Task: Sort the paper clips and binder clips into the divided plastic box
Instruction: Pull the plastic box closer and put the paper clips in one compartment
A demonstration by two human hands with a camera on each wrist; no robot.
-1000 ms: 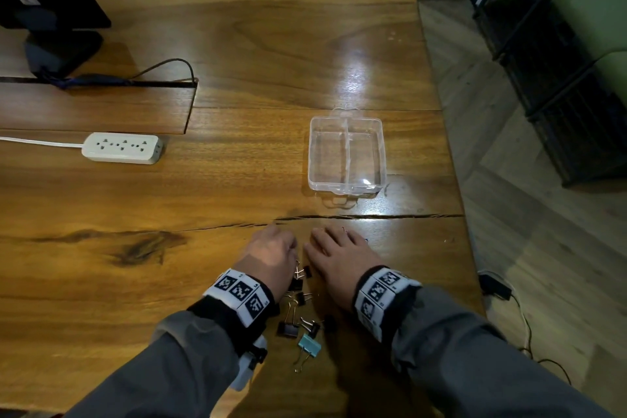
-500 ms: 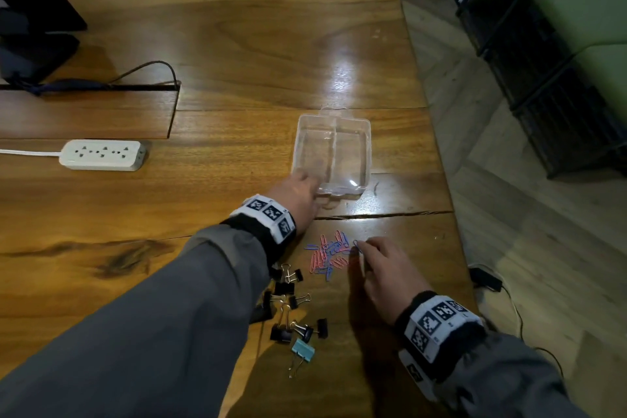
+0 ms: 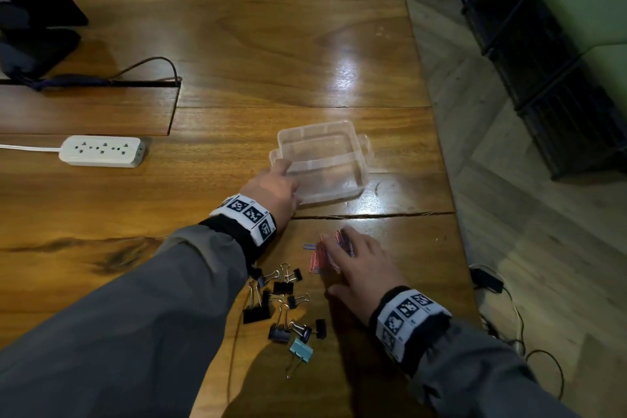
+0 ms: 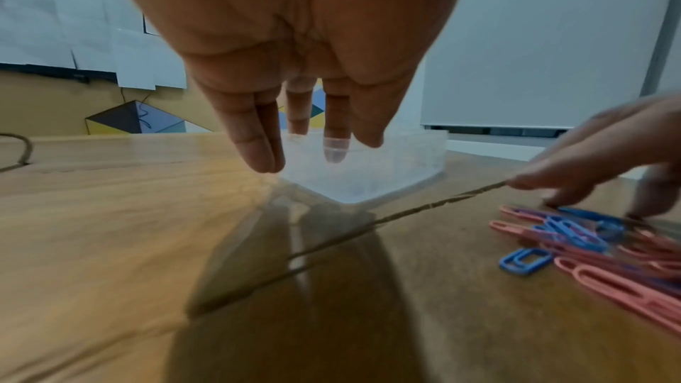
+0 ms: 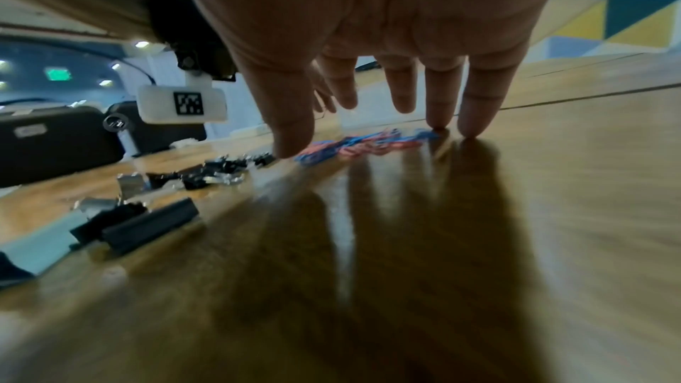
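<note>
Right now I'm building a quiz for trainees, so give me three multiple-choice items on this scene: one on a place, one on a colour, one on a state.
1. Where is the person's left hand?
A on the white power strip
B at the clear divided plastic box
C on the black binder clips

2. What colour is the one non-black binder clip?
A teal
B red
C yellow

3. What does the box hold?
A paper clips
B binder clips
C nothing

Answers: 1 B, fingers touch its near corner. 2 A, the teal clip lies nearest the person. 3 C, both compartments show bare plastic.
</note>
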